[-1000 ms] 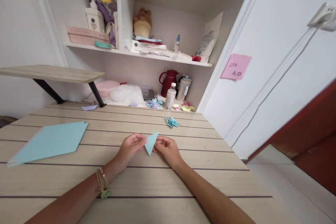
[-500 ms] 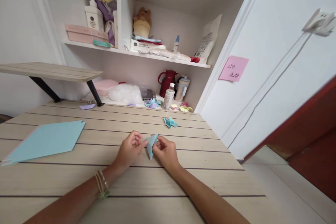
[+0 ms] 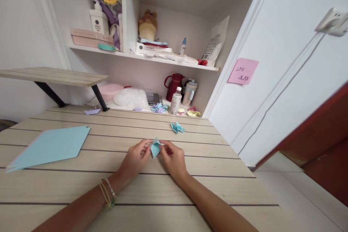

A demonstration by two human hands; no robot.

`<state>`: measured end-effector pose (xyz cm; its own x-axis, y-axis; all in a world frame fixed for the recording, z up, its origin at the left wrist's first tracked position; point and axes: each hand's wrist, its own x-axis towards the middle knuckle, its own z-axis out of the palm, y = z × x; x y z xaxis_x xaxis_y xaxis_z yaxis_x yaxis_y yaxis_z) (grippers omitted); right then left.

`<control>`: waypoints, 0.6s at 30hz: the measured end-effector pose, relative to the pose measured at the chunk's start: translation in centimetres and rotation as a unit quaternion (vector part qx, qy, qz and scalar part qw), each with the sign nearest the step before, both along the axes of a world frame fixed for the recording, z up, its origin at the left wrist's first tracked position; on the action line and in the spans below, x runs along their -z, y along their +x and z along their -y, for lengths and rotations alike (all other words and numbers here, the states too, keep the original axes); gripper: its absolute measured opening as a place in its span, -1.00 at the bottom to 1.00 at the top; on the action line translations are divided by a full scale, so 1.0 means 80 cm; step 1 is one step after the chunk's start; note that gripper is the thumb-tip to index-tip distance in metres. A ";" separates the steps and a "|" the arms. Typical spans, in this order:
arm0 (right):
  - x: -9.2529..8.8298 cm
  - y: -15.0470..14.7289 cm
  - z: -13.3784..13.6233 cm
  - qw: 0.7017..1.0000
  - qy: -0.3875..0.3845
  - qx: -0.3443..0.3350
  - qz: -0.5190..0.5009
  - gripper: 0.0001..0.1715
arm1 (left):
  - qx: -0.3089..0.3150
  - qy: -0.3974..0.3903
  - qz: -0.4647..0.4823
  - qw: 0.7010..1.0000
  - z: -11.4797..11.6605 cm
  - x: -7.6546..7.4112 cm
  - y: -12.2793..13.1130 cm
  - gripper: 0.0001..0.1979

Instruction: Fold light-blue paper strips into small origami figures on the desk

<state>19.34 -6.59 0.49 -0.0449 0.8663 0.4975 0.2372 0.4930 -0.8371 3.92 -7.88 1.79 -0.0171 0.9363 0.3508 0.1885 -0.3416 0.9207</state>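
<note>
Between my hands is a small piece of folded light-blue paper (image 3: 156,148), with a pointed lower end and spread upper corners. My left hand (image 3: 139,154) pinches its left side between thumb and fingers. On the other side, my right hand (image 3: 173,156) grips the right corner, its fingers curled. Part of the paper is hidden behind the fingertips. Just beyond my hands lies a finished-looking folded blue paper piece (image 3: 177,127). A stack of light-blue paper sheets (image 3: 51,147) rests on the slatted wooden table (image 3: 141,192), to the left.
A raised wooden shelf (image 3: 54,76) on black legs stands at the back left. Along the back are a clear bottle (image 3: 175,101), a red jug (image 3: 174,86), a beige cup (image 3: 189,92) and several folded papers (image 3: 159,107). A purple paper piece (image 3: 92,111) lies by the shelf leg.
My left hand has closed onto the paper's left side. The folded paper has turned from a narrow side-on shape to face me, its upper corners now spread.
</note>
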 end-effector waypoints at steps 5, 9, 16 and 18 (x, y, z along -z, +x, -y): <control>0.002 0.000 -0.005 0.989 -0.079 -0.061 -0.107 -0.74 | 0.046 -0.051 0.117 0.991 -0.011 0.006 -0.004 -0.84; 0.003 0.003 -0.008 0.981 -0.105 -0.096 -0.132 -0.72 | 0.047 -0.076 0.182 0.979 -0.016 0.006 -0.011 -0.84; 0.002 0.003 -0.006 0.983 -0.106 -0.113 -0.099 -0.77 | 0.040 -0.088 0.150 0.984 -0.018 0.007 -0.013 -0.82; 0.003 0.002 -0.008 0.983 -0.105 -0.103 -0.109 -0.74 | 0.044 -0.093 0.149 0.984 -0.019 0.007 -0.010 -0.74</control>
<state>19.48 -5.94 0.24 -0.1427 0.9348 0.3253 -0.0457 0.3221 -0.9456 3.11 -6.37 1.21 -0.0088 0.9861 0.1660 -0.1218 -0.1659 0.9786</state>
